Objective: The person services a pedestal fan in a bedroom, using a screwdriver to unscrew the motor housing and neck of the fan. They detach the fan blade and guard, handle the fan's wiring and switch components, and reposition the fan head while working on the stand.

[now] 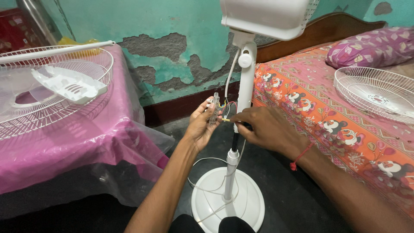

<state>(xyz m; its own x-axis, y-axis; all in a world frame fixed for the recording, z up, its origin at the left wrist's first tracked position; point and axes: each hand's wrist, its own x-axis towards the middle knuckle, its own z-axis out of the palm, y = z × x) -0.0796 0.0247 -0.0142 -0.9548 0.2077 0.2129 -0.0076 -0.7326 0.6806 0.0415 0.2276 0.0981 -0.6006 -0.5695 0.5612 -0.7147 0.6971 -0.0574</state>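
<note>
the left hand point(200, 125) pinches a small switch part point(214, 108) right beside the fan pole point(246, 82), held up so its wires show. the right hand point(263, 127) grips a thin tool point(228, 120) touching it (tip hard to see). below the pole, a round white base point(246, 203) sits on the dark floor point(284, 181).

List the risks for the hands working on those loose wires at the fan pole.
1. The left hand holds a small switch part by thin coloured wires; a tug might snap one.
2. The right hand presses a tool tip into it; a slip could jab the left fingers.
3. The white cord loops loosely over the fan base and might snag.
</note>
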